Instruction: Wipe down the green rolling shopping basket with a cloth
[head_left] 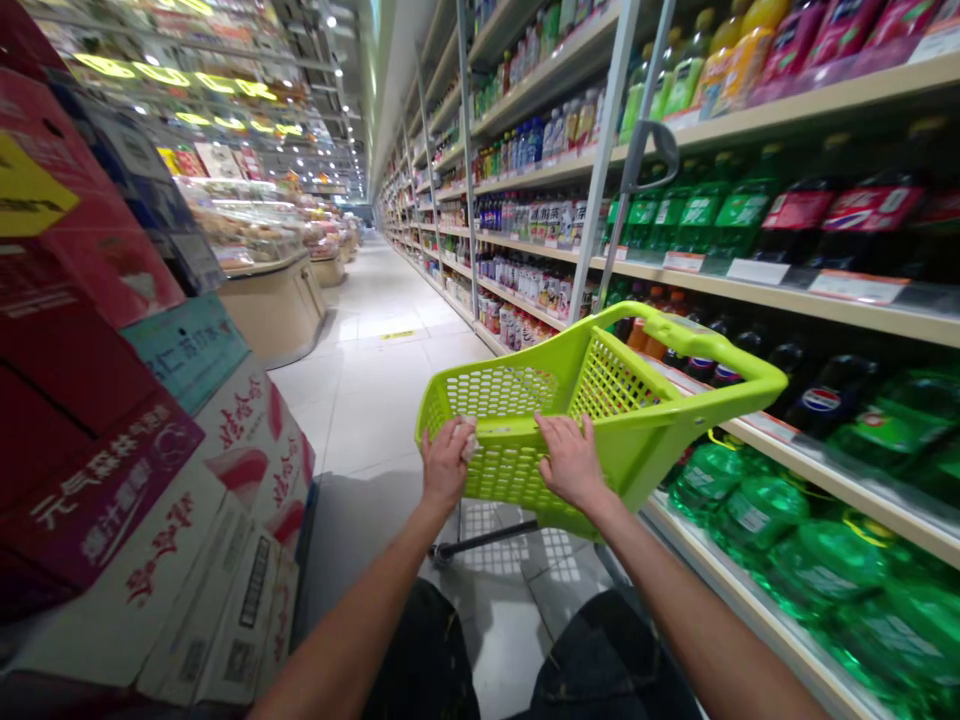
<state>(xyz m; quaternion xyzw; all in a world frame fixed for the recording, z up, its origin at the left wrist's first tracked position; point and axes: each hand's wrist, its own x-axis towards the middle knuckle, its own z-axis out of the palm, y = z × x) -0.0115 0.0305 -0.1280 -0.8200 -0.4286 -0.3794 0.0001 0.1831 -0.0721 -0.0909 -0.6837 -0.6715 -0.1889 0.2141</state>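
A lime-green plastic shopping cart (517,480) stands side-on ahead of my knees, its push handle (720,350) toward the shelves on the right. My left hand (448,462) is closed on a crumpled white tissue or cloth (469,436) and presses it at the near rim, close to the cart's left end. Farther right along the same rim, my right hand (571,458) grips the edge, its fingers over the top and thumb raised. A section with a grid panel (619,375) is at the handle end. Few, if any, goods show inside the basket.
Shelves of bottled drinks (750,200) line the right, with large green bottles (817,560) at the bottom. Stacked drink cartons (225,480) crowd the left. A tiled aisle (375,360) runs ahead past a display counter (270,300).
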